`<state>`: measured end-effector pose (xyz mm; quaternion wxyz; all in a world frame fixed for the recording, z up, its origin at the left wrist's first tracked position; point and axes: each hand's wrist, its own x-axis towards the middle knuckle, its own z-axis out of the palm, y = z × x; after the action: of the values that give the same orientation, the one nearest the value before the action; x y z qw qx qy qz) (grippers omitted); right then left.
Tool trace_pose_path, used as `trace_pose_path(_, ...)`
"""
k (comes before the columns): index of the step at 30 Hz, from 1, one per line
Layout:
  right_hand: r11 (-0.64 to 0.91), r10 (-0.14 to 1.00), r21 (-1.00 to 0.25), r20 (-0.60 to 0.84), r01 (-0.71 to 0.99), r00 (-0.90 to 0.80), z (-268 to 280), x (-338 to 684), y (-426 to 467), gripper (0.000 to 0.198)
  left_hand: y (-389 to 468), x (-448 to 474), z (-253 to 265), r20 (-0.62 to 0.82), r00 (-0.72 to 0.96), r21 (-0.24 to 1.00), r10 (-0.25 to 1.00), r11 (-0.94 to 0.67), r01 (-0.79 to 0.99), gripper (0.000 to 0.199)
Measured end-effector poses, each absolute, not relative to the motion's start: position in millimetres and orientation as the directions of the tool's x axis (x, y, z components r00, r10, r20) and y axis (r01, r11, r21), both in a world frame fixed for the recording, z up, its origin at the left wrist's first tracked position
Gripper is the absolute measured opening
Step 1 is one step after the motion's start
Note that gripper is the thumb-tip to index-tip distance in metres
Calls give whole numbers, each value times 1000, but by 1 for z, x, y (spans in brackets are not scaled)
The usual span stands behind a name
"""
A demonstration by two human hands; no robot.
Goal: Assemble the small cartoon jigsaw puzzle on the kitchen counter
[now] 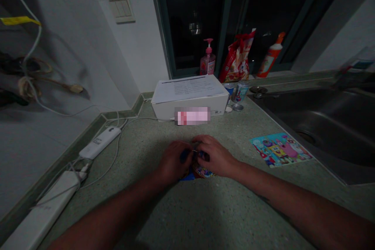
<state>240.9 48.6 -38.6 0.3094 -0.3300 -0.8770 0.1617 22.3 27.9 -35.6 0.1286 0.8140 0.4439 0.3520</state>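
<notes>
Near the middle of the counter, my left hand (174, 160) and my right hand (215, 156) meet with curled fingers over a small blue packet with colourful printing (205, 172). Both hands appear to grip its upper part. Dark blue patches and a small shiny bit show between the fingers; I cannot make out what they are. The packet's lower edge sticks out beneath the hands, and the rest is hidden by them. To the right of my right hand, a cartoon-printed card or sheet (281, 149) lies flat beside the sink.
A white box (190, 103) with papers on top stands behind the hands. Cans (241, 91) are beside it; a pump bottle (208, 62), red bag (238, 58) and orange-capped bottle (269, 60) stand behind. A power strip (43, 207) and cables run along the left. A sink (322, 113) is right.
</notes>
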Motion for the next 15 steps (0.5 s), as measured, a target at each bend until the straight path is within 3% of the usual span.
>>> trace_pose_path(7, 710, 699, -502, 418, 494, -581, -37, 241, 48, 14, 25, 21, -30, 457, 367, 573, 810, -584, 576, 16)
trace_pose_path(11, 724, 685, -502, 445, 473, -577, -38, 241, 48, 16, 28, 22, -34, 433, 265, 619, 862, -497, 608, 17)
trace_pose_path(15, 715, 698, -517, 488, 471, -524, -42, 241, 50, 12, 31, 22, -39, 420, 259, 601, 870, -480, 639, 29)
